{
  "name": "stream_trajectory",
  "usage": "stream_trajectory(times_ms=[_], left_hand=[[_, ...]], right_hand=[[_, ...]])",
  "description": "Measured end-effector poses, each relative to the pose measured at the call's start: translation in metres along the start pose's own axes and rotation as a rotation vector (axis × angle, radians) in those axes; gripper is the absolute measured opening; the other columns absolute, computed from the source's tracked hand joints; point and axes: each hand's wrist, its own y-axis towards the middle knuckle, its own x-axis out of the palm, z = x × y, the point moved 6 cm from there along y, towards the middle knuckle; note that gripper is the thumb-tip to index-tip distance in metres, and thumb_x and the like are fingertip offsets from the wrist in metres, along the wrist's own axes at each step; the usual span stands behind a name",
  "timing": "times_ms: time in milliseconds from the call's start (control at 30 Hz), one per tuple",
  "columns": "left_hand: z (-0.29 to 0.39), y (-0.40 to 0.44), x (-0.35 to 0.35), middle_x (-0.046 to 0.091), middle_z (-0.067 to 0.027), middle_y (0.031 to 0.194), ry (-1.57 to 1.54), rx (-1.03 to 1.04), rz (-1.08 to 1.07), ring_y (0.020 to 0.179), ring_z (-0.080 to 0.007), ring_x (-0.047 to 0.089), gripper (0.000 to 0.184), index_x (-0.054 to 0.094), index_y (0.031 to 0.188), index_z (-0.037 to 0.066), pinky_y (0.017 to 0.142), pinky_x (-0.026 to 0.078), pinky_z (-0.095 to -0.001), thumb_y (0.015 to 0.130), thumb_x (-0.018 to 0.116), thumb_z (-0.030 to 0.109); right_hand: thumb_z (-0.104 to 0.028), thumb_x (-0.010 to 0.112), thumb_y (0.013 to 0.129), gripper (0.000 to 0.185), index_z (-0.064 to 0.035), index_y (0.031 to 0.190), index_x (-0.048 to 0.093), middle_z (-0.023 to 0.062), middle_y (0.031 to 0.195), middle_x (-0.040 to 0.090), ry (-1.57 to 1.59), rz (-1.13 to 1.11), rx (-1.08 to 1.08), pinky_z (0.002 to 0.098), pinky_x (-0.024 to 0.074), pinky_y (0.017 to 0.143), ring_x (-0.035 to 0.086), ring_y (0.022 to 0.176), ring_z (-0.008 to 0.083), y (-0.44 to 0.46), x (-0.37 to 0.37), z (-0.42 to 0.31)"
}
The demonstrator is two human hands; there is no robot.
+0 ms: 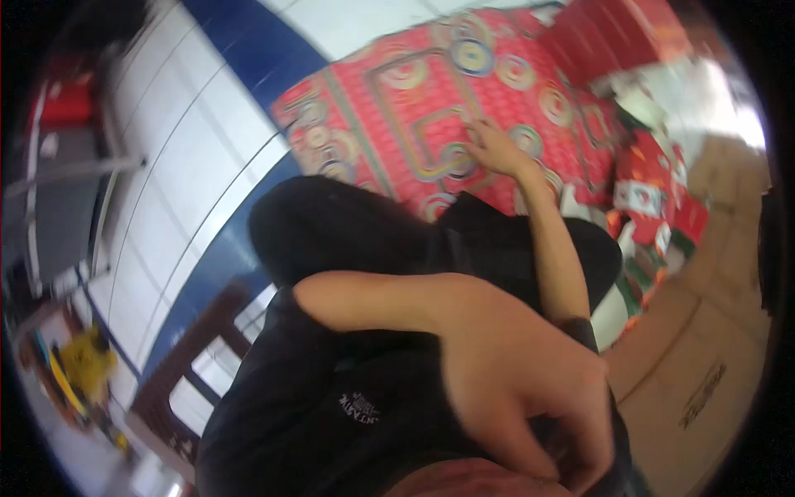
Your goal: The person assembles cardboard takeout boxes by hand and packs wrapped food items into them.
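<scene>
Hovering over or touching the red patterned sheet, right hand has fingers loosely bent; blurred, can't tell if gripping. Left hand curls in near the chest, contents hidden, can't tell. Sheet lies beyond the knees; left edge meets tiled floor, red box crowds far right corner.

1. Red mat: pinkish-red, slightly blurred, printed with concentric rings and angular striped bands.
2. It lies spread out below the fingers of the right hand, extending beyond them on both sides; whether they touch is unclear.
</scene>
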Motion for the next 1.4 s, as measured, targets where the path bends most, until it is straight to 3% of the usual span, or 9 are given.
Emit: stream_trajectory(times_ms=[167, 667, 733, 833, 967, 1033, 1167, 1233, 1400], left_hand=[[-0.01, -0.005, -0.005, 0.072, -0.0189, 0.091, 0.24, -0.176, -0.091, 0.085, -0.0421, 0.069, 0.02, 0.072, 0.112, 0.005, 0.074, 0.054, -0.0504, 0.101, 0.067, 0.022], [0.032, 0.0, -0.018, 0.072, -0.0124, 0.095, 0.361, -0.207, -0.191, 0.1, -0.0355, 0.074, 0.022, 0.072, 0.092, -0.001, 0.091, 0.057, -0.0481, 0.103, 0.065, 0.016], [0.051, -0.009, -0.012, 0.074, -0.016, 0.097, 0.338, -0.147, -0.204, 0.102, -0.0418, 0.076, 0.027, 0.07, 0.083, 0.0, 0.093, 0.059, -0.0531, 0.106, 0.06, 0.011], [0.073, 0.0, -0.001, 0.067, -0.0067, 0.087, 0.275, 0.018, -0.124, 0.084, -0.0199, 0.068, 0.027, 0.07, 0.085, 0.005, 0.08, 0.057, -0.0372, 0.108, 0.055, 0.006], [0.089, -0.009, 0.031, 0.065, -0.0035, 0.082, 0.176, 0.115, -0.174, 0.078, -0.02, 0.068, 0.03, 0.067, 0.077, 0.011, 0.081, 0.061, -0.0402, 0.102, 0.052, 0.002], [0.091, -0.013, 0.045, 0.067, -0.0039, 0.082, 0.188, 0.094, -0.212, 0.077, -0.0203, 0.07, 0.027, 0.067, 0.077, 0.008, 0.084, 0.063, -0.0413, 0.099, 0.053, 0.001], [0.098, -0.007, 0.055, 0.068, -0.0063, 0.079, 0.24, 0.141, -0.161, 0.073, -0.0215, 0.07, 0.022, 0.067, 0.076, 0.005, 0.082, 0.064, -0.042, 0.094, 0.056, -0.001], [0.102, -0.009, 0.065, 0.07, -0.0106, 0.077, 0.359, 0.148, -0.177, 0.07, -0.0239, 0.071, 0.018, 0.067, 0.075, 0.001, 0.08, 0.066, -0.0445, 0.091, 0.06, -0.003], [0.1, -0.013, 0.094, 0.073, -0.0178, 0.079, 0.671, 0.076, -0.14, 0.072, -0.0308, 0.075, 0.012, 0.069, 0.077, -0.005, 0.078, 0.066, -0.0483, 0.083, 0.067, 0.005]], right_hand=[[-0.034, 0.07, 0.101, 0.058, -0.003, 0.148, 0.059, 0.0273, 0.14, 0.063, -0.077, -0.03, -0.004, 0.0542, 0.052, 0.111, 0.061, 0.129, 0.0485, 0.006, 0.021, 0.013], [-0.032, 0.071, 0.099, 0.055, -0.0039, 0.146, 0.061, 0.0274, 0.14, 0.065, 0.058, -0.178, 0.255, 0.0542, 0.0553, 0.106, 0.065, 0.129, 0.0457, -0.008, -0.013, 0.017], [-0.033, 0.07, 0.1, 0.056, -0.0045, 0.148, 0.061, 0.0246, 0.142, 0.067, -0.102, 0.263, 0.3, 0.0527, 0.0538, 0.109, 0.064, 0.132, 0.0439, -0.047, -0.063, 0.039], [-0.043, 0.073, 0.097, 0.061, -0.0059, 0.146, 0.066, 0.019, 0.146, 0.068, -0.23, 0.754, 0.498, 0.0507, 0.0482, 0.118, 0.062, 0.137, 0.0406, -0.136, -0.179, 0.032], [-0.049, 0.084, 0.085, 0.084, -0.003, 0.15, 0.055, 0.0271, 0.152, 0.056, -0.556, 1.443, 0.988, 0.0588, 0.0474, 0.112, 0.054, 0.14, 0.0433, -0.262, -0.258, 0.07], [-0.047, 0.089, 0.078, 0.1, -0.0034, 0.156, 0.044, 0.0281, 0.159, 0.046, -0.202, 1.66, 1.055, 0.0638, 0.0428, 0.115, 0.049, 0.146, 0.045, -0.295, -0.252, 0.098], [-0.045, 0.092, 0.075, 0.109, -0.0053, 0.16, 0.037, 0.0266, 0.165, 0.04, 0.102, 1.544, 1.426, 0.067, 0.0364, 0.12, 0.042, 0.152, 0.044, -0.296, -0.237, 0.124], [-0.038, 0.086, 0.081, 0.094, -0.0042, 0.156, 0.041, 0.0341, 0.155, 0.051, -0.454, 1.594, 1.542, 0.0677, 0.0364, 0.119, 0.048, 0.149, 0.0459, -0.297, -0.241, 0.108], [-0.038, 0.089, 0.084, 0.069, -0.0075, 0.14, 0.063, 0.0193, 0.132, 0.076, 0.145, 1.392, 1.286, 0.0574, 0.0492, 0.112, 0.071, 0.127, 0.0401, -0.292, -0.223, 0.119]])
